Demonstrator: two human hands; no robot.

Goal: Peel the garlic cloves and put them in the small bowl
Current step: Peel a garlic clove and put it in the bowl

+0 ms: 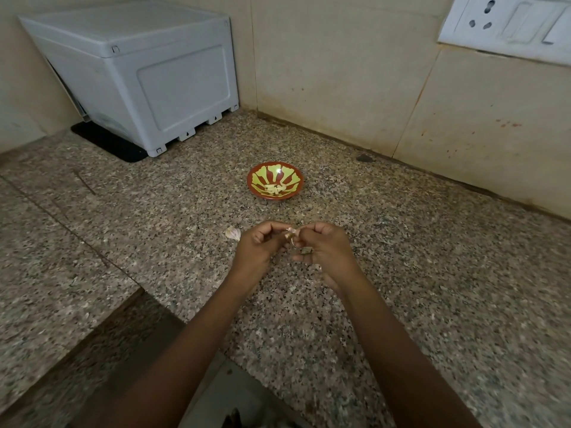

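Left hand (259, 246) and right hand (326, 249), both curled, pinched papery-skinned garlic clove (291, 235), long axis roughly 12-to-6; glossy round small bowl (258, 193) at 12 o'clock on speckled granite counter (417, 273).

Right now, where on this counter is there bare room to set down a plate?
The counter is bare right of the bowl, up to the wall, and on the left, in front of the white box. It is crowded before the bowl: the left hand and right hand pinch a garlic clove there, with a garlic piece beside them.
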